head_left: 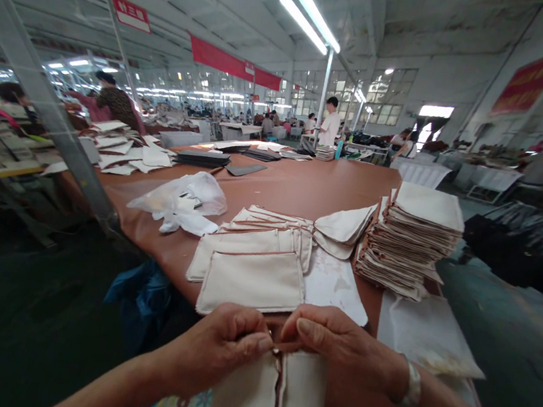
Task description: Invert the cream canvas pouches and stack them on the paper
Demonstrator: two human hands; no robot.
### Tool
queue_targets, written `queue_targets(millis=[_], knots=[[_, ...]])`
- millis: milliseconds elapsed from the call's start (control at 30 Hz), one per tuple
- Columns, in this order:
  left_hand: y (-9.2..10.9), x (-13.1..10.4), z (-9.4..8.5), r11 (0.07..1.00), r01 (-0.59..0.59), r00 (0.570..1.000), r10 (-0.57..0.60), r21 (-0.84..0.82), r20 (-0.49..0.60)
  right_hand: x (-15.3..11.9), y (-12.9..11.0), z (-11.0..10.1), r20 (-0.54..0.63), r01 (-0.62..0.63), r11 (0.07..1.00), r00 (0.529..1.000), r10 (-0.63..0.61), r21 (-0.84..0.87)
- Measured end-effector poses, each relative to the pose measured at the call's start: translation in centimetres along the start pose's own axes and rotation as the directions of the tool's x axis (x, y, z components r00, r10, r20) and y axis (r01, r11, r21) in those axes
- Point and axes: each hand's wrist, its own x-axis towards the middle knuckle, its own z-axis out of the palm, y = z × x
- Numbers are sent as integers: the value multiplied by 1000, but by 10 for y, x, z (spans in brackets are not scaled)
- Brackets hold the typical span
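A cream piece with a brown zipper line down its middle (248,402) hangs between my hands at the bottom centre. My left hand (226,342) pinches its top edge beside the zipper's end. On the other side of the zipper, my right hand (328,336), with a band on the wrist, closes its fingers on the same top end. A small metal bit shows between the fingertips, too small to make out. Just beyond my hands, a flat cream pouch (255,282) lies on top of others on the brown table (304,188).
A tall stack of cream pieces (412,243) stands at the right edge. A plastic bag (192,196) lies left of centre. Dark pieces (202,158) and white pieces (130,151) lie farther back. A metal post (49,91) rises at the left. A person (330,125) stands beyond the table.
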Motion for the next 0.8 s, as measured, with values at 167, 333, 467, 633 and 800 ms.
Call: queue_targets(millis=[167, 333, 467, 633, 800], knots=[[3, -2, -11, 988, 24, 1000, -27, 151, 14, 0, 9, -7, 19, -54, 995, 998, 53, 81], [13, 5, -13, 1000, -7, 997, 6, 17, 82, 6, 7, -1, -28, -21, 994, 999, 24, 104], [8, 10, -10, 993, 13, 982, 9, -119, 191, 8, 4, 1, -38, 24, 995, 999, -21, 92], [-8, 9, -4, 954, 37, 988, 9, -298, 151, 11, 6, 4, 22, 5, 990, 1000, -8, 140], [-4, -1, -6, 992, -109, 993, 106, -57, -45, 15, 1, 8, -48, 61, 967, 996, -75, -247]])
